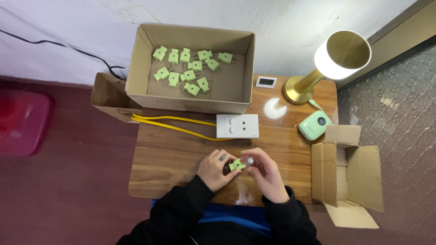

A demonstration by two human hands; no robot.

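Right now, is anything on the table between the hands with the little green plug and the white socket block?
Nothing visible. The left hand and right hand hold the green plug together over bare wooden table. The white socket block lies just beyond, with only its yellow cable trailing off to the left.

Fingers of the left hand (217, 169) and right hand (267, 174) are covering most of the small green plug (236, 165), and a dark bit beside it is staying too small to make out. The yellow cable (175, 124) is disappearing behind the cardboard box (141, 68). The red object (20, 121) is blurring at the left edge.
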